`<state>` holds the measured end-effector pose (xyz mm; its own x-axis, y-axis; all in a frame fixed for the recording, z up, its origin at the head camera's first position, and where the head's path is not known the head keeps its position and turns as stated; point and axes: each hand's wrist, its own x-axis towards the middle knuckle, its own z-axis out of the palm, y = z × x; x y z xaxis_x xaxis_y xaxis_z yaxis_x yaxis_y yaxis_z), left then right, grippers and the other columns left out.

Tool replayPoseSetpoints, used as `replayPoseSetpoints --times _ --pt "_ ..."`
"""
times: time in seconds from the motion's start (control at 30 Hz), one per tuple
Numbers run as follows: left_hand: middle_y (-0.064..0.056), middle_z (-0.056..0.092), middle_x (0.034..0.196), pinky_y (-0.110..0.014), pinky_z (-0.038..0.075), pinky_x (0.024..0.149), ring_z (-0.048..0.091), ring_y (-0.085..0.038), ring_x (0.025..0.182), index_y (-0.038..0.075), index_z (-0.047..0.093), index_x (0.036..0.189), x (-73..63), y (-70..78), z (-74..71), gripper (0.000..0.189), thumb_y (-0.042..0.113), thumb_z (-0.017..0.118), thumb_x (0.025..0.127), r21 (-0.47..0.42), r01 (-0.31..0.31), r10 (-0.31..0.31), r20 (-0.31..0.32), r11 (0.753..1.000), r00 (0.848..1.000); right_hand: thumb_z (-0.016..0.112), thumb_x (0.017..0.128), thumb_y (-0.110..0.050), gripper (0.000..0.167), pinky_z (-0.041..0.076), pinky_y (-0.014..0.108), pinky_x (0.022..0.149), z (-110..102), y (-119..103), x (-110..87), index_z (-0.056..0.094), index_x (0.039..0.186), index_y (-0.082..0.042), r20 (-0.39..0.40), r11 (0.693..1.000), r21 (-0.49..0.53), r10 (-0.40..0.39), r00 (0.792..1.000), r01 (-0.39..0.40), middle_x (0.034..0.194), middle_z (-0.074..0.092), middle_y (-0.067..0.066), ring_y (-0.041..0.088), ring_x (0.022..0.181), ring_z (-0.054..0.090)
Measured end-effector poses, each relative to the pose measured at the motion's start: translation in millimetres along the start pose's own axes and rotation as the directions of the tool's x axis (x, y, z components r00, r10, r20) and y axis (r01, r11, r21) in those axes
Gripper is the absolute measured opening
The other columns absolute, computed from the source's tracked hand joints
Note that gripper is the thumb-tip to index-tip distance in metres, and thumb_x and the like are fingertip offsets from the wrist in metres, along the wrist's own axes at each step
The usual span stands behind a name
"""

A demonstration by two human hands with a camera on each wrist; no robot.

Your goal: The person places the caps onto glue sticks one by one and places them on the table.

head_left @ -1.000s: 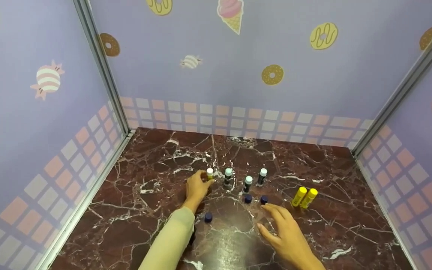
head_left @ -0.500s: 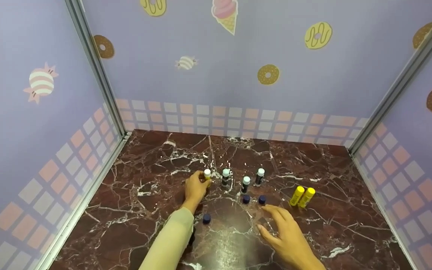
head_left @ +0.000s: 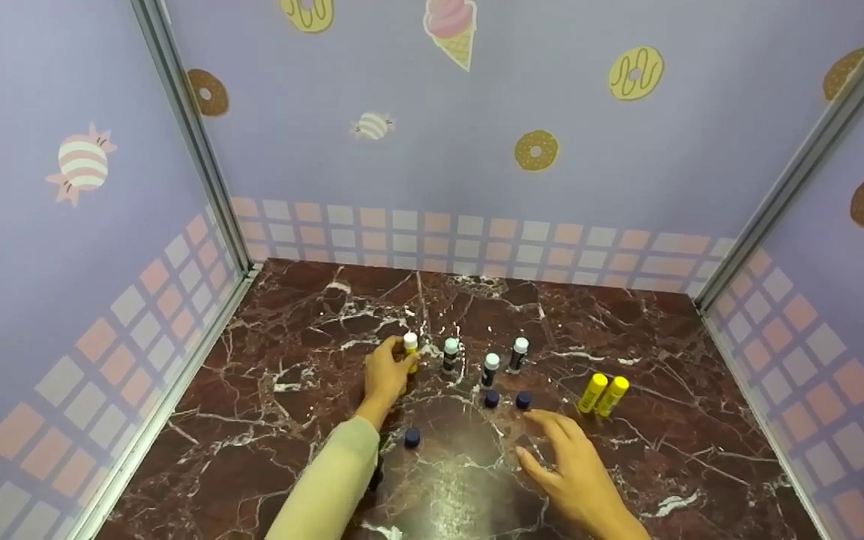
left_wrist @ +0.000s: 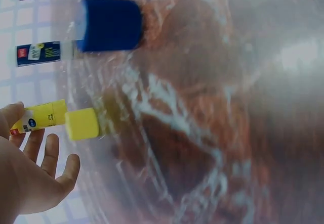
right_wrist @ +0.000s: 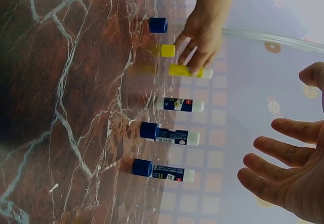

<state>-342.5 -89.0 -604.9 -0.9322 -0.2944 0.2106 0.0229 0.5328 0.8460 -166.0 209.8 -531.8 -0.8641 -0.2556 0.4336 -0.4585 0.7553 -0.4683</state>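
Note:
My left hand [head_left: 387, 375] holds a yellow glue stick [head_left: 411, 361] upright between thumb and fingers, its white top showing. Beside that hand, in the left wrist view, a loose yellow cap [left_wrist: 82, 124] stands on the table; my hand mostly hides it in the head view. To the right, three dark blue glue sticks [head_left: 450, 360] [head_left: 490, 373] [head_left: 519, 357] stand upright with white tops. Nearer the front are three dark blue caps [head_left: 412, 438] [head_left: 491, 399] [head_left: 523, 400]. My right hand [head_left: 578, 476] hovers just in front of the rightmost cap, fingers spread and holding nothing.
Two yellow glue sticks [head_left: 593, 393] [head_left: 613, 397] stand close together at the right, beyond my right hand. The dark red marbled table [head_left: 312, 465] is bounded by patterned lilac walls [head_left: 432, 150] at the back and both sides, with metal strips in the corners.
My left hand has shifted slightly left and away with the yellow glue stick, and more of its yellow body shows. The head view has turned a little. The right hand stays nearly still.

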Motion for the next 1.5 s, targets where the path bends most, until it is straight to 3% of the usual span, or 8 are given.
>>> replayPoseSetpoints --times 0.3,0.5,0.77,0.97,1.03,1.2,1.3,1.5 --pt "-0.006 0.076 0.095 -0.038 0.059 0.082 0.071 -0.021 0.086 0.011 0.074 0.111 -6.7 28.6 -37.5 0.033 0.020 0.086 0.082 -0.080 -0.151 0.147 -0.054 0.985 0.988 0.076 0.091 -0.032 0.041 0.052 0.049 0.100 27.6 11.4 27.5 0.067 0.126 -0.014 0.056 0.999 0.034 0.033 0.998 -0.035 0.124 0.066 0.002 0.025 0.117 0.062" --pt "-0.006 0.076 0.097 -0.035 0.062 0.079 0.073 -0.019 0.085 0.011 0.074 0.112 -31.7 48.8 -53.3 0.035 0.017 0.088 0.080 -0.185 -0.203 0.199 -0.041 0.962 0.979 0.074 0.091 -0.028 0.037 0.054 0.046 0.098 60.5 9.2 52.7 0.067 0.124 -0.011 0.119 0.997 0.075 -0.039 0.992 0.030 0.121 0.067 0.003 0.025 0.111 0.064" --pt "-0.004 0.077 0.099 -0.031 0.062 0.078 0.073 -0.022 0.089 0.013 0.075 0.113 -63.8 70.4 -62.4 0.037 0.018 0.089 0.078 -0.256 -0.208 0.215 -0.002 0.944 0.977 0.071 0.093 -0.025 0.031 0.053 0.045 0.099 105.7 2.1 90.8 0.069 0.120 -0.011 0.211 0.995 0.047 -0.093 0.973 0.085 0.121 0.065 0.005 0.025 0.112 0.062" --pt "-0.011 0.076 0.101 -0.033 0.062 0.079 0.073 -0.024 0.089 0.004 0.074 0.110 -77.9 76.1 -64.8 0.036 0.009 0.088 0.077 -0.337 -0.237 0.249 -0.007 0.911 0.968 0.072 0.092 -0.023 0.034 0.056 0.042 0.096 143.2 -0.6 111.2 0.068 0.122 -0.007 0.281 0.982 0.008 -0.182 0.942 0.187 0.118 0.066 0.009 0.025 0.106 0.064" --pt "-0.009 0.075 0.100 -0.032 0.062 0.079 0.073 -0.023 0.089 0.004 0.075 0.110 -79.9 76.8 -65.0 0.036 0.010 0.088 0.077 -0.318 -0.261 0.274 -0.005 0.912 0.962 0.071 0.090 -0.021 0.034 0.057 0.039 0.092 154.2 -1.1 117.0 0.068 0.122 -0.007 0.284 0.973 -0.003 -0.221 0.933 0.231 0.116 0.067 0.010 0.023 0.102 0.065" --pt "-0.003 0.075 0.100 -0.033 0.062 0.080 0.072 -0.019 0.089 0.007 0.076 0.110 -82.2 77.0 -69.2 0.036 0.010 0.088 0.077 -0.269 -0.311 0.318 -0.017 0.912 0.948 0.070 0.086 -0.010 0.038 0.054 0.034 0.099 179.8 -3.7 135.6 0.069 0.124 -0.008 0.240 0.938 0.104 -0.346 0.907 0.331 0.122 0.069 0.011 0.021 0.108 0.067" --pt "-0.004 0.075 0.101 -0.036 0.061 0.081 0.072 -0.020 0.089 0.006 0.076 0.110 -83.3 76.8 -74.7 0.036 0.008 0.087 0.076 -0.273 -0.313 0.315 -0.038 0.910 0.948 0.070 0.084 -0.009 0.043 0.051 0.034 0.104 191.4 -5.2 145.3 0.067 0.126 -0.006 0.234 0.932 0.135 -0.361 0.903 0.337 0.124 0.068 0.012 0.023 0.114 0.065" --pt "-0.007 0.075 0.102 -0.037 0.062 0.080 0.072 -0.024 0.089 0.004 0.075 0.112 -84.9 75.0 -86.2 0.037 0.011 0.087 0.078 -0.265 -0.316 0.314 -0.053 0.911 0.948 0.067 0.088 -0.007 0.033 0.056 0.032 0.096 208.8 -4.6 156.4 0.070 0.120 -0.008 0.272 0.923 0.095 -0.385 0.882 0.374 0.116 0.072 0.008 0.022 0.106 0.068"
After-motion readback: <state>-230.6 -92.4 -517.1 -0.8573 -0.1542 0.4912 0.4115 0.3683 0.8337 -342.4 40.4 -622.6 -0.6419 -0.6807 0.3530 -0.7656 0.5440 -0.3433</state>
